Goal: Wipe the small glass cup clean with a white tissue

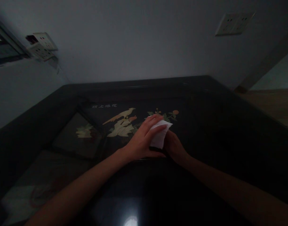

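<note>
A small white piece of paper (pixel 159 138), possibly a folded tissue, is held up between my two hands over a glossy black surface. My left hand (pixel 144 138) curls around it from the left, with its fingers across the upper part and its thumb below. On the other side my right hand (pixel 174 146) closes on the paper's right edge; its fingertips are hidden behind it. Beneath and beyond my hands lies a dark panel with a pale bird (pixel 121 116), leaves and flowers (pixel 175 112), and a line of characters (pixel 104 106).
The black tabletop (pixel 139 82) meets a pale wall. At left lie a dark framed panel (pixel 73 135) with a flower picture and a pale sheet (pixel 38 182) with faint red marks. Wall sockets (pixel 235 23) sit at upper right, and more sockets (pixel 42 47) at upper left.
</note>
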`<state>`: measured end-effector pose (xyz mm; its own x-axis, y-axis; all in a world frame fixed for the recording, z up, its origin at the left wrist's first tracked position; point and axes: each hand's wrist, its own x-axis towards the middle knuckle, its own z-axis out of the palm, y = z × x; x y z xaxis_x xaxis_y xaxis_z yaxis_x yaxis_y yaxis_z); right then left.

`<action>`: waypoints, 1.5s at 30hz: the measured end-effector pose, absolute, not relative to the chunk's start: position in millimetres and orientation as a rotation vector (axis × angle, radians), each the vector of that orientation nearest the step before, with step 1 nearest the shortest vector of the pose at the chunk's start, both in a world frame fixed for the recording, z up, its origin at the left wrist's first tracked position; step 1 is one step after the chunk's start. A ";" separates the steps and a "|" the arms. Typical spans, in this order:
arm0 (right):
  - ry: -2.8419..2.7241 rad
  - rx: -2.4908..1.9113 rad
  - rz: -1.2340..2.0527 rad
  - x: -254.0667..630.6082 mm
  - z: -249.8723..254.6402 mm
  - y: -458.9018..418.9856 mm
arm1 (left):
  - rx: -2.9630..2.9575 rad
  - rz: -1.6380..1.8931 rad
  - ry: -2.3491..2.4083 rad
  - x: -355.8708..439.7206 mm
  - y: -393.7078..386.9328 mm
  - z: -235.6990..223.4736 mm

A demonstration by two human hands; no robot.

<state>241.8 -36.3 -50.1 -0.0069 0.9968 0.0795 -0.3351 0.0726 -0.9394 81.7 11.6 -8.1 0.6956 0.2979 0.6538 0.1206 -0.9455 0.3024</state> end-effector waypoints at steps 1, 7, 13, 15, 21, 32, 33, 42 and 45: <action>-0.960 -0.862 1.330 241.4 -50.8 -35.6 | 2.682 1.070 0.350 82.1 11.5 -9.2; -0.749 -0.738 1.424 236.3 -46.5 -31.8 | 2.473 1.196 0.378 81.2 5.1 -8.9; -0.610 -0.641 1.482 237.3 -41.3 -30.0 | 2.092 1.395 0.680 80.0 5.5 -0.6; -0.532 -0.646 1.517 239.7 -41.2 -28.6 | 1.923 1.422 0.822 80.6 8.0 -1.3; -0.390 -0.641 1.582 246.8 -40.4 -24.8 | 1.596 1.372 1.067 83.0 18.1 -12.4; -0.560 -0.650 1.589 241.3 -35.2 -29.7 | 1.704 1.280 1.040 83.4 18.0 -7.4; -0.557 -0.666 1.597 241.3 -35.0 -29.9 | 1.770 1.280 1.031 83.5 15.8 -5.6; -0.477 -0.647 1.588 242.2 -36.9 -27.2 | 2.193 1.156 0.737 80.1 9.1 -12.3; -0.462 -0.631 1.598 241.8 -37.2 -25.9 | 2.416 1.103 0.560 78.1 10.9 -15.0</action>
